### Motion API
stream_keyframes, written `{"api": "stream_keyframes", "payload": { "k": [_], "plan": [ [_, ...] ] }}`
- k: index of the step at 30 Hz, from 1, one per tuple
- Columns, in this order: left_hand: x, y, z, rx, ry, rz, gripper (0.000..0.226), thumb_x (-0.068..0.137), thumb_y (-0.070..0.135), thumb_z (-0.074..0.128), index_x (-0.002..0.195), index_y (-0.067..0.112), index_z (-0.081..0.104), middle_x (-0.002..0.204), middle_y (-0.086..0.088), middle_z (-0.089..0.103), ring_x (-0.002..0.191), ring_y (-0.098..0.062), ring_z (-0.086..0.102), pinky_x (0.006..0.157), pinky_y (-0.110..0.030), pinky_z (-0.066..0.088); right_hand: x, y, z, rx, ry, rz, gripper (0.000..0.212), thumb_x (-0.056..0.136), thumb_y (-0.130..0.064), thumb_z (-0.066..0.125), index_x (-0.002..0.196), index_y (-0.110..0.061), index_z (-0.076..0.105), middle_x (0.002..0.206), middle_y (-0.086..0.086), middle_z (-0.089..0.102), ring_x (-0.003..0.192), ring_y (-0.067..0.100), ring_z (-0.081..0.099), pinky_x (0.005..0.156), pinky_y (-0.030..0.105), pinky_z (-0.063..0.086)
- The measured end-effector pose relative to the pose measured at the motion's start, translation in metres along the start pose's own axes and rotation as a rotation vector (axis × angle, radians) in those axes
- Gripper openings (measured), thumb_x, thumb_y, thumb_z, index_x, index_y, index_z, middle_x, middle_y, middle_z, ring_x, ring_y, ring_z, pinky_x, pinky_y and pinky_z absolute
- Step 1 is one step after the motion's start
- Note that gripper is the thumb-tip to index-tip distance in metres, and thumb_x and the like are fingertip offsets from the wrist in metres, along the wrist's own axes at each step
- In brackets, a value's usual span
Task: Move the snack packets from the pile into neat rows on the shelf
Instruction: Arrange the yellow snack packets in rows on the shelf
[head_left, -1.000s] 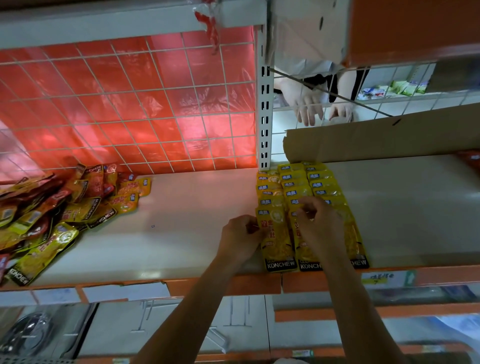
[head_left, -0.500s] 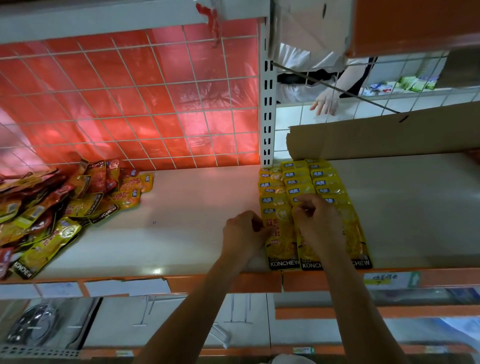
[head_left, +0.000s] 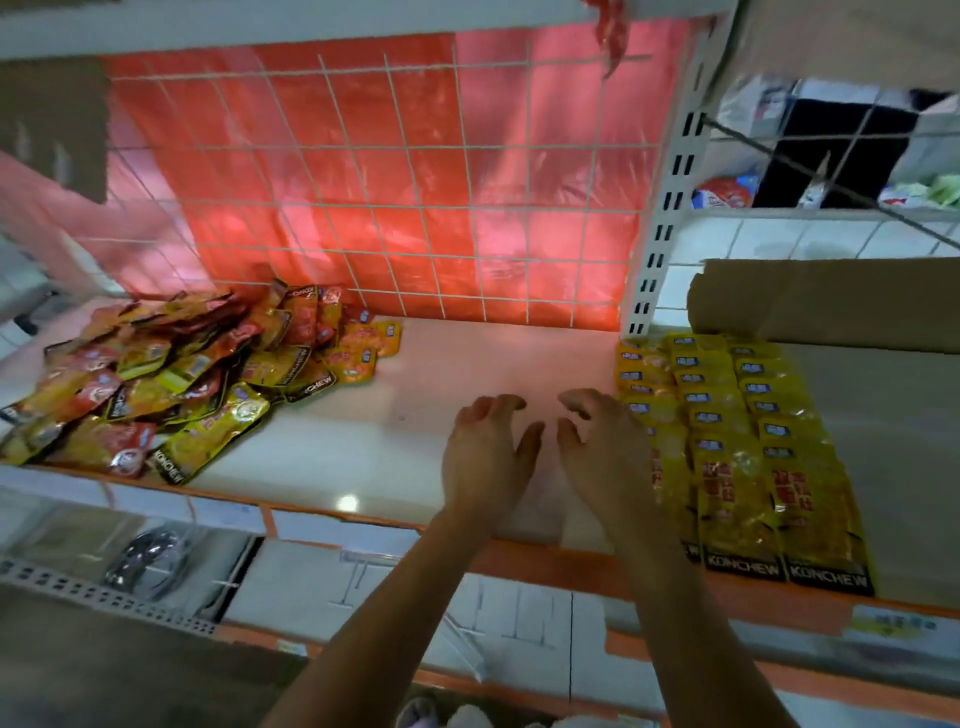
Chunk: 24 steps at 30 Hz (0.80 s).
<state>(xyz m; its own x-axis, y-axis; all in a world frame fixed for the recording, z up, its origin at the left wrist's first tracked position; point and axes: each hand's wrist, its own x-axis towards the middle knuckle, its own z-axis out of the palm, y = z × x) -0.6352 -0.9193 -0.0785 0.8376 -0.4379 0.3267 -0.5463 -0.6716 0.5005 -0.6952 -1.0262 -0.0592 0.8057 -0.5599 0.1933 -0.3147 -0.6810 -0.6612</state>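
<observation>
Pale and glossy, the shelf (head_left: 395, 452) runs across our view, edged in orange along the front, with a white wire grid (head_left: 415, 156) behind it and a red plastic sheet (head_left: 363, 130) showing through the mesh. At the left end lies the pile of snack packets (head_left: 171, 379), red, orange and yellow pouches heaped at all angles, several with KONCHEW printed on a black band. To the right, in front of the slotted white upright (head_left: 670, 208), three rows of yellow packets (head_left: 753, 457) lie flat and overlapping like shingles, running from the back of the shelf to its front edge, black bands toward us. Brown cardboard (head_left: 831, 306) rests just behind those rows. Our hands are over the bare stretch between the pile and the rows, close together, palms down. Our left hand (head_left: 488, 457) has loosely curled fingers and holds nothing; our right hand (head_left: 602, 447) is likewise curled and empty, its outer edge covering part of the nearest row. We cannot tell whether either hand touches the shelf.
</observation>
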Motion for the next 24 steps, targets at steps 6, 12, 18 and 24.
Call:
{"api": "stream_keyframes", "payload": {
  "k": [6,12,18,24],
  "plan": [
    [0.010,-0.064,-0.030,0.108,0.055,-0.032,0.037,0.087,0.033,0.065,0.119,0.014,0.064,0.118,-0.007,0.065,0.111,-0.028,0.055,0.088,-0.036,0.048,0.006,-0.054,0.052,-0.077,-0.128,-0.058,0.034,0.092,-0.020,0.056,0.126,-0.020,0.059,0.132,-0.002,0.058,0.120,0.020,0.050,0.102,0.026,0.034],
    [0.027,-0.137,-0.064,0.227,0.097,-0.090,0.039,0.083,0.032,0.066,0.116,0.012,0.063,0.111,-0.008,0.063,0.107,-0.030,0.054,0.087,-0.039,0.047,0.026,-0.106,0.109,-0.066,-0.192,-0.083,0.037,0.092,-0.018,0.055,0.129,-0.013,0.055,0.132,0.005,0.057,0.119,0.024,0.051,0.100,0.027,0.032],
    [0.049,-0.195,-0.089,0.389,0.181,-0.137,0.022,0.075,0.016,0.066,0.097,0.013,0.063,0.095,-0.009,0.062,0.092,-0.030,0.054,0.073,-0.040,0.049,0.058,-0.147,0.160,-0.032,-0.194,-0.071,0.036,0.086,-0.017,0.059,0.123,-0.013,0.059,0.118,0.010,0.063,0.107,0.031,0.057,0.089,0.036,0.047],
    [0.068,-0.227,-0.101,0.434,0.161,-0.167,0.043,0.052,0.012,0.075,0.094,0.012,0.067,0.084,-0.009,0.063,0.079,-0.033,0.055,0.062,-0.037,0.047,0.081,-0.181,0.187,-0.046,-0.297,-0.155,0.053,0.080,-0.015,0.061,0.131,-0.018,0.052,0.126,0.009,0.058,0.117,0.030,0.052,0.092,0.035,0.044]
  ]
}}
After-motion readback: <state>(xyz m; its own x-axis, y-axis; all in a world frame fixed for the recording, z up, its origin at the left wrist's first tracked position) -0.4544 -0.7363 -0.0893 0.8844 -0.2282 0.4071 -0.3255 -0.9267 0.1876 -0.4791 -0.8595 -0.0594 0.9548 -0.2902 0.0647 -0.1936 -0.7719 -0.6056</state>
